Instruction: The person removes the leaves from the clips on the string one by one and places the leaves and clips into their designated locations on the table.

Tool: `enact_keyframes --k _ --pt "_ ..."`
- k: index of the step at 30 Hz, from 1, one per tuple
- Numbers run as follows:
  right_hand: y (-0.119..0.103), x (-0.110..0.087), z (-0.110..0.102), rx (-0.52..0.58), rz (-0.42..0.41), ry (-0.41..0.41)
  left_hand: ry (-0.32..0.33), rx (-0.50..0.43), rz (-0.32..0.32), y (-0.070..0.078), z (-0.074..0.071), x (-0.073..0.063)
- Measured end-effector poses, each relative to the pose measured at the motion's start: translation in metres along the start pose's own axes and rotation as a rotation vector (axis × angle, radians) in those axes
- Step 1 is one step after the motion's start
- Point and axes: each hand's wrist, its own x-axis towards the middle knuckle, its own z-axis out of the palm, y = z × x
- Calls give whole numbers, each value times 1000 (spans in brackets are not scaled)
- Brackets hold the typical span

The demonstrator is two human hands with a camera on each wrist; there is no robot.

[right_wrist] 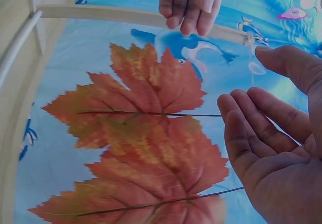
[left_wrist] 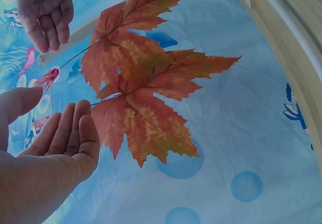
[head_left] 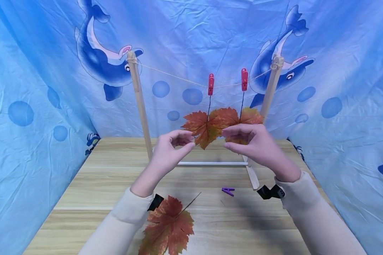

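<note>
Two orange-red maple-like leaves hang by their dark stems from a string. One red clothespin holds the stem of the left leaf; another red clothespin holds the right leaf, whose lower part my right hand partly hides in the head view. My left hand is beside the left leaf's lower edge, fingers bent loosely and thumb apart, holding nothing. Facing it, my right hand overlaps the right leaf in the head view. In the right wrist view its palm shows bare, with relaxed fingers near the stems.
Wooden posts, left and right, carry the string, with a white rod low between them. On the wooden table lie a purple clothespin and another leaf near my left sleeve. Blue dolphin-printed cloth surrounds the table.
</note>
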Motion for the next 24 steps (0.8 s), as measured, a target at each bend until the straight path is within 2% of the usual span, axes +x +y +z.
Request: enact_keyframes --k 17,24 --pt "-38 30 -22 -76 -104 40 14 4 27 15 -7 28" --pt "-54 43 -30 -107 -110 60 22 18 32 19 -8 38"
